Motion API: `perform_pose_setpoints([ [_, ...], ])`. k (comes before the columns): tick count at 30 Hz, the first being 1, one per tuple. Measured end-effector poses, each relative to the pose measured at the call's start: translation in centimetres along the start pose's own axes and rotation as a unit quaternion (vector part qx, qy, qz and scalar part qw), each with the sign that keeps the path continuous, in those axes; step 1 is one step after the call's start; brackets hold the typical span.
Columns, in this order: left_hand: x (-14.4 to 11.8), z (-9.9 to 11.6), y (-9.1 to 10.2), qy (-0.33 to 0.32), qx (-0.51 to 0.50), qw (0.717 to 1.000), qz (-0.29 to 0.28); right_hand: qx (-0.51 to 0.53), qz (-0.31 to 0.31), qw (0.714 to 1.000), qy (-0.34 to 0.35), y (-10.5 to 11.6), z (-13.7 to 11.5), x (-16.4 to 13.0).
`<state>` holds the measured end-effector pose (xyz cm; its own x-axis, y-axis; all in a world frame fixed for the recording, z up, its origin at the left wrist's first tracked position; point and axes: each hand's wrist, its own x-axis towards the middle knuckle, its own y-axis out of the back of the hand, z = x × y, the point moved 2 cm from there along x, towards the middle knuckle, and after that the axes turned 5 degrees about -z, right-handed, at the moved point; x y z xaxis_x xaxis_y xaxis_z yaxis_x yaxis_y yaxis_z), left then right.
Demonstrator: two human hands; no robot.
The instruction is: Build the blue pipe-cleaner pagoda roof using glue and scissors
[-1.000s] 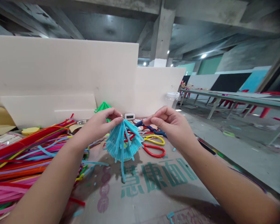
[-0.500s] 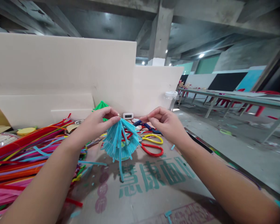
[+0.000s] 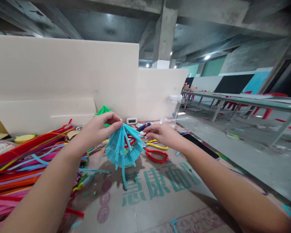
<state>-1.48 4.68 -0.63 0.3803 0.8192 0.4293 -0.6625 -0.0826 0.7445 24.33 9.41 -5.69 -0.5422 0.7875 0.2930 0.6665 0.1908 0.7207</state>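
My left hand (image 3: 106, 124) pinches the pale top of a light blue pipe-cleaner umbrella (image 3: 123, 145), a fringed cone whose strips hang down, one longer than the rest. My right hand (image 3: 161, 133) is over a dark blue tool (image 3: 145, 127), its fingers curved and apart from the thumb. Most of this tool is hidden by the hand, so I cannot tell its kind or whether the fingers touch it. Below lie scissors with red handle loops (image 3: 157, 156) and a yellow-handled tool (image 3: 157, 146).
Colourful pipe cleaners (image 3: 26, 168) are heaped on the left. Behind stand a green pipe-cleaner cone (image 3: 103, 110), a small white digital display (image 3: 132, 120) and a clear jar (image 3: 176, 106). A black phone-like slab (image 3: 200, 146) lies at the right edge of the cardboard (image 3: 140, 210).
My right hand has gone down and slightly left, onto the dark blue tool, its fingertips spreading from a pinch. My left hand keeps the umbrella nearly in place. The view has shifted slightly.
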Motion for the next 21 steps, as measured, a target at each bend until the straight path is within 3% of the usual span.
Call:
perform_pose_setpoints([
  [5, -0.1, 0.2, 0.0, 0.001, 0.005, 1.0, 0.002, -0.037, -0.005, 0.999, -0.003, -1.2, -0.2, 0.2],
  [10, 0.0, 0.6, 0.0, 0.001, 0.011, 1.0, 0.006, -0.002, 0.043, 0.999, -0.001, -1.9, -1.1, 0.3],
  [14, 0.0, 0.4, 0.1, 0.0, 0.012, 1.0, 0.008, 0.165, 0.065, 0.983, 0.042, -1.2, -1.3, 0.4],
  [18, 0.0, 0.2, 0.0, -0.001, 0.012, 1.0, 0.01, 0.392, 0.012, 0.917, 0.071, -0.7, -1.7, 0.1],
  [21, 0.0, 0.3, 0.0, -0.002, 0.007, 1.0, 0.012, 0.389, -0.035, 0.919, 0.047, -0.5, -1.9, -0.2],
])
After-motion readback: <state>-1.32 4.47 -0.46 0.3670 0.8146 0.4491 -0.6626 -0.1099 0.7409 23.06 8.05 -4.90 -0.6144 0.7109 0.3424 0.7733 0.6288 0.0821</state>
